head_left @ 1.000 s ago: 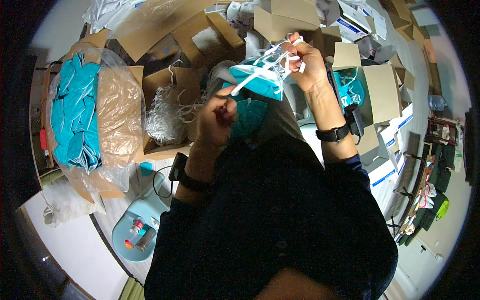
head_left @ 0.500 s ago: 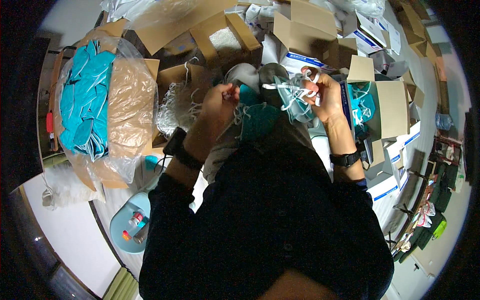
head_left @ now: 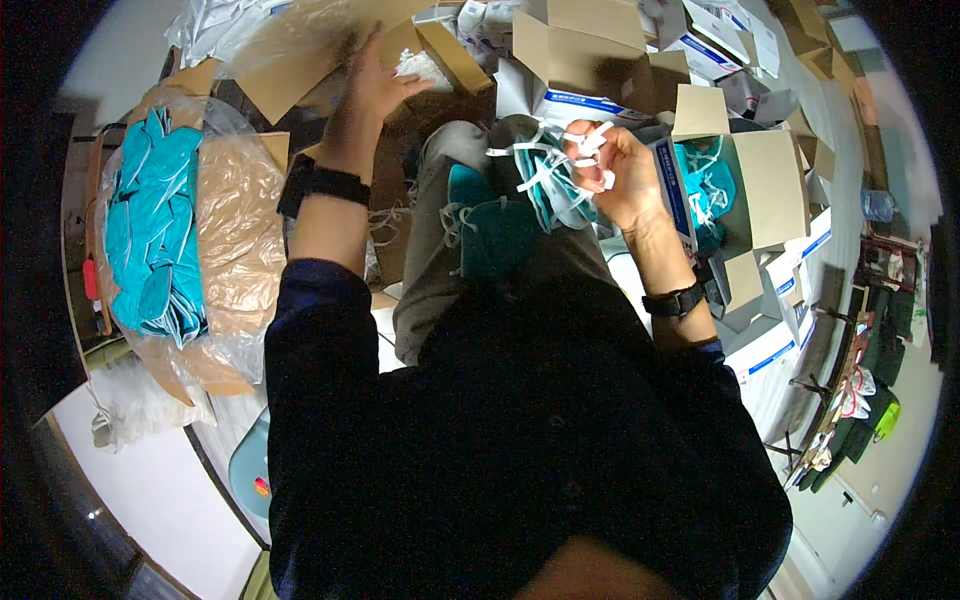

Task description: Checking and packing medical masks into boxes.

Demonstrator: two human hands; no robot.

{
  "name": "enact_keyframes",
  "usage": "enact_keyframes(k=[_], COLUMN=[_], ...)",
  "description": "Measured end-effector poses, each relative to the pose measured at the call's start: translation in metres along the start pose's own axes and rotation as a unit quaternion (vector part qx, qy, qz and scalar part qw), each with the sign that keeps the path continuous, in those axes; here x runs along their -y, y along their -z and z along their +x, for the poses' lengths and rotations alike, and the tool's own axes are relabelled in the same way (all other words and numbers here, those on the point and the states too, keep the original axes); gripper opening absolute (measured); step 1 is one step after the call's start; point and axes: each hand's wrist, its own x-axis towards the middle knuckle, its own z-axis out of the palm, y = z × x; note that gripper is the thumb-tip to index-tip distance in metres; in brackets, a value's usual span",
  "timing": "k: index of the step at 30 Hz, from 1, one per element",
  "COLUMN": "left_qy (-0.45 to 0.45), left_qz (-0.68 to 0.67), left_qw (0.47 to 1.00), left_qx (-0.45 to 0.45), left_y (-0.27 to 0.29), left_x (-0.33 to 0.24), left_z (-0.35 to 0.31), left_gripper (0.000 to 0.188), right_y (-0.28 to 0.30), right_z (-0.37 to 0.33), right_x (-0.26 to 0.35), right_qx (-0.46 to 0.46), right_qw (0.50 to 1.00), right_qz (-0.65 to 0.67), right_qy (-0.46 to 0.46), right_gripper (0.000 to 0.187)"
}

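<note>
My left hand (head_left: 372,85) is stretched forward with its fingers spread and nothing in it. It is beside an open cardboard box (head_left: 455,55) that holds a heap of small white pieces (head_left: 420,67). In my right hand (head_left: 622,178), white straps are bunched between the fingers, and several teal face masks (head_left: 545,185) hang from them over my knees. More teal masks (head_left: 498,238) with white straps lie in my lap between my thighs.
At the left, a plastic-lined carton (head_left: 240,240) holds a big pile of teal mask pieces (head_left: 155,220). An open box at the right contains strapped masks (head_left: 707,190). Several white-and-blue boxes (head_left: 765,345) lie beyond it. A light blue bin (head_left: 248,465) stands at the lower left.
My left hand has moved from my lap forward and left to the box of white pieces, and its fingers have spread. My right hand keeps its masks. The view has shifted slightly.
</note>
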Motion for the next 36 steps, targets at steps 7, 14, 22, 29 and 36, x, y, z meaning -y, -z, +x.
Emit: enact_keyframes(k=[7, 14, 22, 29, 36], left_qy=[-0.171, -0.319, -0.14, -0.34, -0.338], left_qz=[0.486, 0.587, 0.743, 0.72, 0.583], left_qw=[0.857, 0.744, 0.651, 0.6, 0.739], left_qx=[0.027, 0.004, 0.065, 0.077, 0.002], left_y=[-0.008, -0.007, 0.018, 0.028, 0.02], left_x=[0.065, 0.112, 0.124, 0.132, 0.103], left_z=[-0.063, -0.151, -0.205, -0.181, -0.192], left_gripper=[0.042, 0.019, 0.03, 0.023, 0.013], right_y=[0.011, 0.015, 0.011, -0.001, 0.0], right_z=[0.008, 0.003, -0.002, -0.01, -0.008], right_x=[-0.008, -0.005, -0.008, -0.001, -0.002], right_qx=[0.082, 0.066, -0.074, -0.125, -0.234], right_qw=[0.989, 0.988, 0.997, 0.988, 0.942], right_qz=[0.122, 0.135, 0.031, -0.09, -0.203], right_qy=[-0.022, -0.024, 0.007, 0.031, 0.129], right_gripper=[0.042, 0.043, 0.031, 0.029, 0.026])
